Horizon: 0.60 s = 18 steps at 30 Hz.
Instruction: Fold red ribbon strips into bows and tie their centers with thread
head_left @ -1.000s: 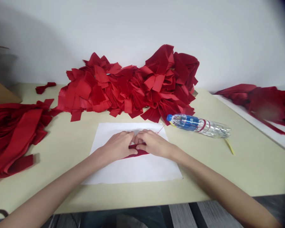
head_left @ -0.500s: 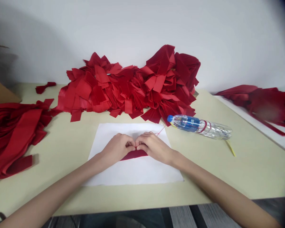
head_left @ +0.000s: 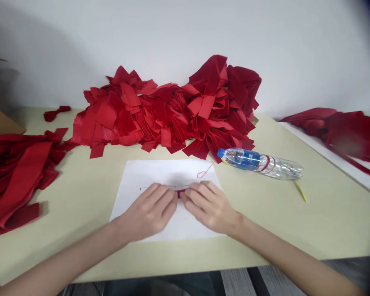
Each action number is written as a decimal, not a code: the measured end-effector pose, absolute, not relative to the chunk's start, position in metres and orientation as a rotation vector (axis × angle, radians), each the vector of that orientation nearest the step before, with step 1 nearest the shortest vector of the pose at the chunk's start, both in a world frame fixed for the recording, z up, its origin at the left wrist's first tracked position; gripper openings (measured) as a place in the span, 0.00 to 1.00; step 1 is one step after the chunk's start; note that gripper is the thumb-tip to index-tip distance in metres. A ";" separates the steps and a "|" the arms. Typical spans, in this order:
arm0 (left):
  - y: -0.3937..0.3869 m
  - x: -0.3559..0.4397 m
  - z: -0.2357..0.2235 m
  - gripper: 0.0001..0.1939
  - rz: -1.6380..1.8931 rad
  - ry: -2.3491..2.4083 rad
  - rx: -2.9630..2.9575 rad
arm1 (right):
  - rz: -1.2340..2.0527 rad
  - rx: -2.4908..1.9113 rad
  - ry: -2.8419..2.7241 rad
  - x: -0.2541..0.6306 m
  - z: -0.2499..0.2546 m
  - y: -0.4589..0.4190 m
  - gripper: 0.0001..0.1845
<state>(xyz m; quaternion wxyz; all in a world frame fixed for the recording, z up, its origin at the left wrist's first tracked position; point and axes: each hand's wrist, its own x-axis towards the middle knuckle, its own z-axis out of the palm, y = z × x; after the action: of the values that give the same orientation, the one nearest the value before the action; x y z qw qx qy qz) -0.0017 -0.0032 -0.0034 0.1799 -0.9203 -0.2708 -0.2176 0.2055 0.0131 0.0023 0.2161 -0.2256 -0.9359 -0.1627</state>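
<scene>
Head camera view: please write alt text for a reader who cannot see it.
The left hand and right hand press a folded red fabric strip on a white paper sheet on a cream table. Behind them lies a large heap of red fabric pieces, and a clear plastic bottle with a blue cap lies on its side to the right.

Plastic bottle, blue label, txt illegible

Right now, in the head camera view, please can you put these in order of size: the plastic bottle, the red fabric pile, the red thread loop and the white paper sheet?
Largest to smallest, as they look in this view:
1. red fabric pile
2. white paper sheet
3. plastic bottle
4. red thread loop
</scene>
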 end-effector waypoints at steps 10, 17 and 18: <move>-0.038 0.017 -0.010 0.11 -0.472 -1.400 -2.961 | 0.481 -0.898 -2.576 0.209 -0.007 -0.013 0.10; 0.000 0.014 0.014 0.09 -0.326 -2.038 -3.289 | 1.054 -1.227 -2.294 0.204 0.001 0.002 0.06; 0.002 0.014 0.015 0.09 -0.324 -2.084 -3.281 | 1.058 -1.255 -2.282 0.203 0.001 0.003 0.06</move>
<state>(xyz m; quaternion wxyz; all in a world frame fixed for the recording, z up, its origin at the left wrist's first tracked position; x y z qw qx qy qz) 0.0144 0.0024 0.0145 -0.3704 -0.7814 -0.4962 -0.0771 0.2033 0.0030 0.0010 0.1645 -0.4405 -0.8007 0.3711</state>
